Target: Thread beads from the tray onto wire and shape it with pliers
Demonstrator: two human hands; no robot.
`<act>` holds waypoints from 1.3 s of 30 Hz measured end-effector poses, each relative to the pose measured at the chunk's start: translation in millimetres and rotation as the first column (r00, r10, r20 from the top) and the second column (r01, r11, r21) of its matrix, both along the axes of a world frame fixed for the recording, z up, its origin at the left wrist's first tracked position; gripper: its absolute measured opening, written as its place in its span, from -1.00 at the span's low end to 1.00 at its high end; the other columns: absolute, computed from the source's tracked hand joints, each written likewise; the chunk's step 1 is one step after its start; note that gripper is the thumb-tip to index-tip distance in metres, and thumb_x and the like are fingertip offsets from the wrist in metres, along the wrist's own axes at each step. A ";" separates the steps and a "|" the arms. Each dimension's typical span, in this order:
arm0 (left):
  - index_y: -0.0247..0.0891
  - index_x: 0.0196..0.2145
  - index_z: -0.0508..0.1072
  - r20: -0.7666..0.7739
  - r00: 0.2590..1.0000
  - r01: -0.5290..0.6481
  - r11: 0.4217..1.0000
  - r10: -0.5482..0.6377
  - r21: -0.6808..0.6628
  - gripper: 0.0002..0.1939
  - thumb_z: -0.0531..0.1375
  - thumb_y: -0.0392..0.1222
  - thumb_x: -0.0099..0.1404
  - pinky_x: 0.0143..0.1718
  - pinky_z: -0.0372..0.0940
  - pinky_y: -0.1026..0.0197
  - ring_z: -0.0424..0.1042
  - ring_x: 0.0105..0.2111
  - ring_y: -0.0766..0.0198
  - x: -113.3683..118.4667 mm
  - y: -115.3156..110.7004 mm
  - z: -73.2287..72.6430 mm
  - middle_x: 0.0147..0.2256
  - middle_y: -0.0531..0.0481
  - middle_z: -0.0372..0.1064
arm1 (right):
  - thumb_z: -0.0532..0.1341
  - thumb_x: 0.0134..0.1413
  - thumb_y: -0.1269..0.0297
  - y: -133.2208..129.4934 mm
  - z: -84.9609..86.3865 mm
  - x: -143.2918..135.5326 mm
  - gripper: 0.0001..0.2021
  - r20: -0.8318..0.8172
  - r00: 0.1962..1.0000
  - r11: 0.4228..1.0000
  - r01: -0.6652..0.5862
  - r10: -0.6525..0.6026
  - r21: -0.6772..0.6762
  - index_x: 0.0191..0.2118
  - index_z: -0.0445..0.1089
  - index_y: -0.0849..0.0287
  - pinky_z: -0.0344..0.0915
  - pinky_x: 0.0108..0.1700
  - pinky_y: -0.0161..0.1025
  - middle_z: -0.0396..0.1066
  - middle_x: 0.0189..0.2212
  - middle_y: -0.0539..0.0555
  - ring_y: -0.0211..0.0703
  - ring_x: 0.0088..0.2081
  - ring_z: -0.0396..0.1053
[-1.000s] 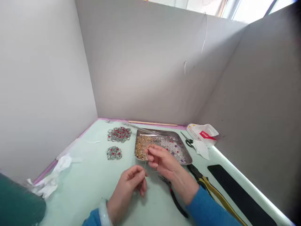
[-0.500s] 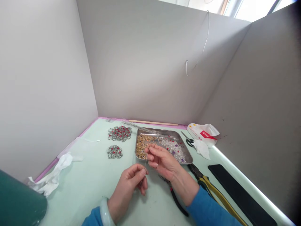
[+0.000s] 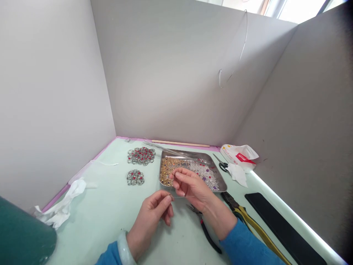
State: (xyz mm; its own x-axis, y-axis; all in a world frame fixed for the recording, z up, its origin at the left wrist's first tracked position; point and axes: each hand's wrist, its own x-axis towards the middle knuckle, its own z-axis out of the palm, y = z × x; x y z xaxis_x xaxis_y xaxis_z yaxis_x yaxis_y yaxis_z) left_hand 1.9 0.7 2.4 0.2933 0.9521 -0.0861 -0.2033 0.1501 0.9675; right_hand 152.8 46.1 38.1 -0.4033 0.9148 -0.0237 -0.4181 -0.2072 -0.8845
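A thin wire [image 3: 180, 197] runs between my two hands in front of the bead tray. My left hand [image 3: 154, 209] pinches it between thumb and forefinger; whether a bead sits under the fingertips is too small to tell. My right hand [image 3: 194, 186] is closed on an upward stretch of the same wire, its fingers over the near edge of the metal tray [image 3: 220, 180]. Inside lie gold beads [image 3: 168, 165] on the left and clear beads [image 3: 202, 171] with some red and purple ones on the right. Black-handled pliers [image 3: 205, 230] lie below my right wrist.
Two clusters of wire pieces with red beads [image 3: 141, 156] [image 3: 135, 177] lie left of the tray. Long wires [image 3: 168, 150] rest across its back rim. Yellow-handled pliers [image 3: 252, 222], a black bar [image 3: 281, 224], scissors [image 3: 222, 165] and tissue [image 3: 237, 174] lie right. A green container [image 3: 24, 232] stands left.
My right hand has shifted slightly, and the wire's side end now shows more clearly to the right of my left fingertips. Both hands keep their pinch, and the view has moved a little.
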 end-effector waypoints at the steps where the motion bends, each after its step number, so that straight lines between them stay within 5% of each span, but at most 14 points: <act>1: -0.31 -0.38 0.35 -0.007 1.000 -0.016 1.000 0.016 0.012 -0.72 0.16 0.00 0.19 -0.57 0.14 0.34 0.25 -0.65 0.42 -0.4 0.4 0.6 -0.60 0.08 0.29 | 0.25 0.03 0.21 0.0 1.1 1.3 -0.81 0.049 0.999 0.999 0.014 -0.015 0.031 -0.31 0.38 0.24 0.08 -0.59 -0.44 0.34 -0.29 0.09 -0.39 -0.49 0.20; 6: -0.31 -0.36 0.37 0.007 0.993 -0.121 0.992 0.121 0.033 -0.73 0.15 0.00 0.21 -0.57 0.19 0.32 0.24 -0.65 0.42 -3.7 3.5 2.9 -0.58 0.08 0.29 | 0.04 0.17 -0.02 -2.0 11.0 11.3 -0.63 0.429 0.901 0.965 -0.051 -0.068 0.259 -0.28 0.37 0.20 0.15 -0.54 -0.38 0.36 -0.30 0.09 -0.28 -0.42 0.29; 9: -0.31 -0.36 0.37 0.038 0.988 -0.149 0.988 0.148 0.034 -0.73 0.14 -0.01 0.21 -0.57 0.21 0.32 0.24 -0.64 0.41 -6.1 5.8 2.1 -0.58 0.07 0.29 | 0.17 0.09 0.09 -4.7 15.6 13.6 -0.76 0.673 0.730 0.901 -0.205 -0.119 0.381 -0.28 0.41 0.17 0.17 -0.44 -0.37 0.39 -0.37 0.03 -0.27 -0.39 0.28; 13: -0.30 -0.27 0.36 0.081 0.988 -0.135 0.991 0.133 0.021 -0.72 0.11 0.00 0.24 -0.56 0.22 0.31 0.25 -0.63 0.40 -7.9 6.7 2.0 -0.57 0.07 0.30 | 0.16 0.11 0.25 -7.1 15.4 10.6 -0.82 0.742 0.603 0.815 -0.248 -0.294 0.524 -0.43 0.43 0.18 0.12 -0.39 -0.36 0.32 -0.52 -0.04 -0.31 -0.43 0.23; 18: -0.32 -0.14 0.35 0.140 0.983 -0.120 0.993 0.120 -0.012 -0.62 0.03 0.04 0.28 -0.54 0.24 0.26 0.27 -0.61 0.36 -8.9 5.4 5.4 -0.54 0.04 0.32 | 0.14 0.10 0.30 -6.3 12.1 9.6 -0.82 0.733 0.606 0.786 -0.270 -0.310 0.556 -0.44 0.45 0.16 0.08 -0.43 -0.35 0.28 -0.57 -0.05 -0.32 -0.49 0.19; 29: -0.35 -0.31 0.37 0.121 0.991 -0.049 0.997 0.055 -0.054 -0.63 0.03 0.06 0.27 -0.59 0.22 0.27 0.24 -0.66 0.37 -8.5 7.0 4.6 -0.56 0.02 0.31 | 0.14 0.10 0.35 -9.0 13.9 6.8 -0.82 0.712 0.614 0.737 -0.294 -0.342 0.608 -0.46 0.44 0.15 0.12 -0.40 -0.34 0.36 -0.53 -0.03 -0.29 -0.46 0.26; 39: -0.29 -0.42 0.32 0.073 0.997 -0.036 0.998 0.039 -0.049 -0.69 0.07 0.05 0.24 -0.67 0.15 0.35 -0.05 -0.69 0.44 -9.1 7.6 4.5 -0.68 0.19 -0.01 | 0.19 0.06 0.30 -4.5 16.3 15.5 -0.87 0.749 0.598 0.773 -0.318 -0.286 0.549 -0.43 0.45 0.14 0.10 -0.43 -0.36 0.34 -0.53 -0.04 -0.30 -0.46 0.22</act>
